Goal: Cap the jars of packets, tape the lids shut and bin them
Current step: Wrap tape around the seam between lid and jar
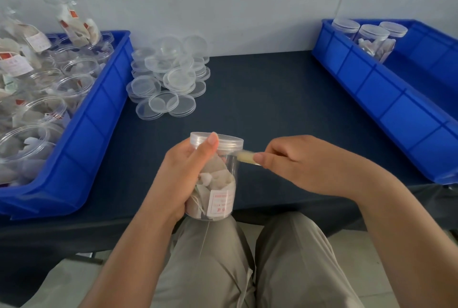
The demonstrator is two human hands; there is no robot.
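The left hand [183,174] is wrapped around a clear jar [220,193], with its fingers curled about the wall and the thumb [210,141] laid upward against the edge of the clear lid [223,140] that sits on top. A short yellowish strip of tape [246,156] is pinched by the right hand [304,161] between thumb and curled fingers; its far end is pressed to the jar just beneath the lid's rim. The jar is held upright at the near edge of the dark table [272,99], over the knee of the grey trousers [210,258], and paper packets and a printed label are seen through its wall. Whether its base rests on the knee cannot be told. On the left of the table a blue bin [99,119] is filled with open jars [71,84] of packets. Just beside it, a pile of loose lids [171,77] is heaped on the table. On the right, well apart from the hands, a second blue bin [386,99] is seen, and three capped jars [371,35] are stood upright at its far end.
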